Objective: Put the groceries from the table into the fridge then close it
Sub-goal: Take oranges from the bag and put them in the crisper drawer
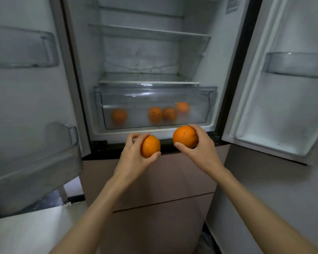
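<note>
The fridge [154, 52] stands open, with the left door [26, 88] and the right door [283, 88] both swung wide toward the viewer. Open room lies between the two doors, in front of the compartment.

The left hand [134, 153] grips one orange [150, 146], fingers curled over its top and thumb under its near side. The right hand [202, 145] grips a second orange [185, 136], fingers wrapped over its far side and thumb on its near-left side. The two oranges are held near each other but apart, just in front of the bottom edge of the compartment and below the crisper drawer [154, 92]. Both fruits are nearly round; the left one looks slightly taller than wide, so its long axis runs roughly upright. The right orange shows a small dimple facing the viewer.

Four oranges [155, 114] lie inside the clear drawer: one at the left, two touching near the centre, one farther back at the right. The drawer front appears closed. The glass shelf [149, 80] sits directly above the drawer rim.
</note>
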A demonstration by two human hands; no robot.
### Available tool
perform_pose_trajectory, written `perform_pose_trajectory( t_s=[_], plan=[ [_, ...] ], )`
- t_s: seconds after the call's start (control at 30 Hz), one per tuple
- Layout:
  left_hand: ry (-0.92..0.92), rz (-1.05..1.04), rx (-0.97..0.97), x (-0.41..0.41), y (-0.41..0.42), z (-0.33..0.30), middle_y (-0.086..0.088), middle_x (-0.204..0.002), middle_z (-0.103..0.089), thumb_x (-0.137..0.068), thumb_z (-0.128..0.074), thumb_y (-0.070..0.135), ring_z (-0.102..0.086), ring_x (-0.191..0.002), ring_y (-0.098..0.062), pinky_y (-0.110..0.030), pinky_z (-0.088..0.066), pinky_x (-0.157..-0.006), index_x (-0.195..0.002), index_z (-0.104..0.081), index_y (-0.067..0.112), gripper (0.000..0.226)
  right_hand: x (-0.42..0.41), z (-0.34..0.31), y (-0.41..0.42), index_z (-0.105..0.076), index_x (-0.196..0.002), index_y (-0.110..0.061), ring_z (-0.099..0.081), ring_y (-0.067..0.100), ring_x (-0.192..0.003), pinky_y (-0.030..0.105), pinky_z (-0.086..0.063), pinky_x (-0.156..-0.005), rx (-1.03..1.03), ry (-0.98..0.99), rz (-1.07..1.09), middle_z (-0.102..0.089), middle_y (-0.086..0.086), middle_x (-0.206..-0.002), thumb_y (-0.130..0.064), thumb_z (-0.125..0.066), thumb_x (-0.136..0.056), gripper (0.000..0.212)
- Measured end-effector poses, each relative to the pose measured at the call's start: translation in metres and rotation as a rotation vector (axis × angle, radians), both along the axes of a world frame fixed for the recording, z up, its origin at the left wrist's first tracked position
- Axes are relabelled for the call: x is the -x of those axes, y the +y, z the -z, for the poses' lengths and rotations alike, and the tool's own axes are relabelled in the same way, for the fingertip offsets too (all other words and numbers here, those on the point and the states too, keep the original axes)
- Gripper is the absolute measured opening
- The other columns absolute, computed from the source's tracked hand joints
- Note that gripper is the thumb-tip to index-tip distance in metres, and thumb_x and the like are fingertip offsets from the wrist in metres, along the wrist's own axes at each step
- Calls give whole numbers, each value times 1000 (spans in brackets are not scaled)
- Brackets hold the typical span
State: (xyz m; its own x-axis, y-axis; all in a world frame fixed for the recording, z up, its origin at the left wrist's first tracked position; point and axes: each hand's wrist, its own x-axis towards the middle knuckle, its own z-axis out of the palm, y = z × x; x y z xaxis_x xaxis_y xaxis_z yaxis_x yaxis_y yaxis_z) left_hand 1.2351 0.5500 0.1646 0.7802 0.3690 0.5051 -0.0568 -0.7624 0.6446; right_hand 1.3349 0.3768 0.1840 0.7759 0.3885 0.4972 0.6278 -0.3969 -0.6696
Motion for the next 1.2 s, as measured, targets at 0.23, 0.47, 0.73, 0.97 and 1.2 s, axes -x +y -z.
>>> perform_pose_trajectory(
  t_s=[0.23, 0.47, 0.73, 0.97, 1.2],
  plan=[
    [-213, -129, -52, -92, 8, -57, 0, -119, -51, -71, -77, 31, -47, -99, -6, -19, -35, -82, -121, -49, 19, 58, -102, -55, 21, -40, -135, -19, -41, 7, -109, 16, -31, -88, -100, -129, -81, -41, 3, -128, -34, -73, -77, 68],
    [-223, -237, -187, -151, 35, -126, -3, -118, -49, -76, -73, 34, -52, -102, -18, -28, -41, -86, -119, -50, 18, 51, -183, -124, 59, -45, -129, -21, -48, 19, -115, 17, -30, -86, -75, -284, -143, -50, 4, -126, -37, -74, -75, 64],
    [-43, -404, -173, -195, 91, -155, -6, -126, -41, -76, -71, 39, -52, -111, -30, -45, -42, -97, -126, -50, 22, 57, -249, -138, 90, -45, -133, -21, -48, 33, -116, 37, -38, -97, 243, -271, -50, -50, 13, -126, -45, -68, -78, 64],
    [159, -614, -265, -216, 106, -130, -2, -121, -48, -82, -58, 46, -55, -104, -31, -39, -39, -87, -120, -44, 30, 44, -276, -120, 105, -50, -121, -23, -53, 37, -107, 38, -44, -81, 421, -76, 142, -55, 17, -119, -52, -58, -76, 54],
    [431, -609, -331, -220, 114, -134, -3, -127, -53, -86, -43, 49, -48, -116, -29, -38, -36, -88, -117, -51, 34, 36, -282, -124, 110, -62, -109, -21, -56, 29, -110, 32, -40, -81, 673, -28, 195, -61, 8, -121, -58, -43, -83, 49]
  ],
)
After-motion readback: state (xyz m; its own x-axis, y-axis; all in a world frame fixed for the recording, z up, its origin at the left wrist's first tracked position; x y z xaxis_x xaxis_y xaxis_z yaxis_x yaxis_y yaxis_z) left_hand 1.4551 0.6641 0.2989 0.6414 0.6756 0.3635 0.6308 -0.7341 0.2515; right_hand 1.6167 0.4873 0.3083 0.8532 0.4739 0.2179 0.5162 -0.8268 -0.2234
